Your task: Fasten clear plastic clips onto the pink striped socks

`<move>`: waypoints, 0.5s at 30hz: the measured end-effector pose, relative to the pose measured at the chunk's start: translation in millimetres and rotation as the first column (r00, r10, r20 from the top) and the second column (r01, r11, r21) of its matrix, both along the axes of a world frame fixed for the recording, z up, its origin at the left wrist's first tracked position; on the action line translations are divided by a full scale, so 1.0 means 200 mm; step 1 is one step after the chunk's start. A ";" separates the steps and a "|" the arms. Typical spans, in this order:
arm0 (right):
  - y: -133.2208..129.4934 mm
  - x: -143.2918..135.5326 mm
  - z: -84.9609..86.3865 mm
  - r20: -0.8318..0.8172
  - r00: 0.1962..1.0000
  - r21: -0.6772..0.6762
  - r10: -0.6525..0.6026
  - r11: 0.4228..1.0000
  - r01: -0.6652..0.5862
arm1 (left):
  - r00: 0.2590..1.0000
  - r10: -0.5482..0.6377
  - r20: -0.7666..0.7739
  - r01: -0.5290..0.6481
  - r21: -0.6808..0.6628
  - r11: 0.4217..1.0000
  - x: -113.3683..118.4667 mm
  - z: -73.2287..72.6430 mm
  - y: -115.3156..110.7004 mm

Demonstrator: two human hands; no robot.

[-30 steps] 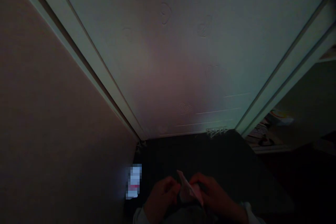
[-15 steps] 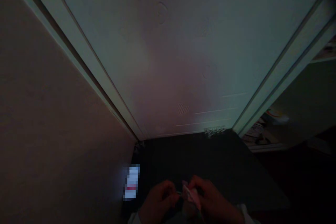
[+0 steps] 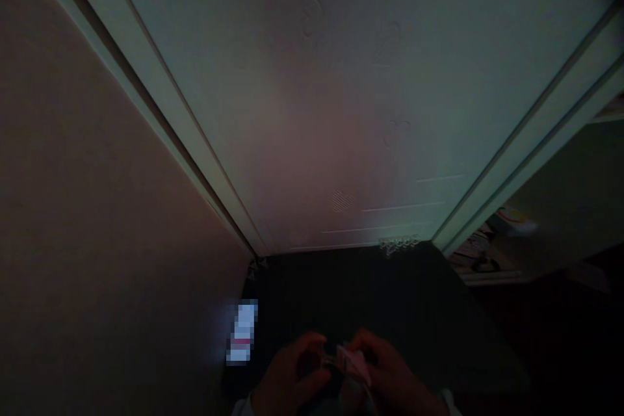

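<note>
In dim light, my right hand (image 3: 390, 370) is closed round a small pinkish piece, maybe cloth or paper (image 3: 355, 364), at the bottom centre. To its left, my left hand (image 3: 295, 374) curves its thumb and forefinger round the end of a thin pale strand (image 3: 330, 359) that runs to the pink piece. What exactly the left fingers grip is too dark and small to make out. Both hands are close together over a dark tabletop (image 3: 341, 292).
A lit, pixelated screen (image 3: 242, 333) lies at the tabletop's left side, by a brownish wall (image 3: 97, 208). A pale panel (image 3: 316, 110) rises behind the tabletop. Shelves with papers (image 3: 475, 247) stand at the right.
My left thumb and forefinger have spread somewhat wider apart. The pink piece has turned slightly in my right hand. The view has shifted a little.
</note>
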State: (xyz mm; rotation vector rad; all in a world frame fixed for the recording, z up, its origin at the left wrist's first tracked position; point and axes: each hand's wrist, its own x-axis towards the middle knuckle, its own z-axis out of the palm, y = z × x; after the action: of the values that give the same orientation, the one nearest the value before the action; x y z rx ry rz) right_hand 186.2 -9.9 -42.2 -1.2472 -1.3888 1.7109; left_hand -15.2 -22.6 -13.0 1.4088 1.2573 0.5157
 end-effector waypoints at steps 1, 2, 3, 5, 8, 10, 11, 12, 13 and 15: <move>0.00 -0.01 0.00 0.025 1.000 0.024 0.006 1.000 -0.007 | 1.000 0.005 0.001 -0.005 -0.010 1.000 0.00 -0.01 0.00; 0.00 -0.01 0.00 0.050 0.998 0.051 0.023 0.998 -0.026 | 1.000 0.015 0.009 -0.014 -0.025 1.000 -0.01 -0.01 -0.01; 0.01 -0.01 0.00 0.073 0.996 0.083 0.046 0.995 -0.052 | 0.999 0.030 0.023 -0.029 -0.042 0.999 0.00 -0.01 -0.01; 0.01 -0.01 0.00 0.116 0.990 0.142 0.086 0.985 -0.102 | 0.995 0.074 0.062 -0.069 -0.084 0.994 0.01 0.00 -0.01; 0.02 -0.01 0.00 0.167 0.978 0.208 0.121 0.966 -0.155 | 0.990 0.125 0.064 -0.117 -0.117 0.986 0.03 0.00 0.00; 0.03 0.00 -0.01 0.207 0.969 0.231 0.132 0.956 -0.179 | 0.993 0.117 0.031 -0.113 -0.119 0.986 0.04 -0.02 0.01; 0.03 0.00 -0.03 0.229 0.964 0.235 0.136 0.953 -0.190 | 0.995 0.102 0.016 -0.100 -0.126 0.987 0.04 -0.03 0.01; 0.03 0.01 -0.04 0.254 0.957 0.232 0.139 0.952 -0.199 | 0.996 0.089 0.006 -0.087 -0.136 0.987 0.04 -0.05 0.02; 0.04 0.01 -0.06 0.276 0.950 0.226 0.143 0.951 -0.209 | 0.997 0.075 0.003 -0.073 -0.146 0.987 0.04 -0.07 0.02; 0.05 0.02 -0.10 0.294 0.941 0.209 0.166 0.950 -0.233 | 0.998 0.057 0.011 -0.054 -0.164 0.985 0.04 -0.09 0.03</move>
State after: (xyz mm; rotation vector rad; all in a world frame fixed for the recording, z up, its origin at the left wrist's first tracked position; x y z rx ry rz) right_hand 189.8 -0.3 -63.2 -1.2725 -1.8851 1.4785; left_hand -8.1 -16.3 -31.4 1.2328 1.2999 0.4494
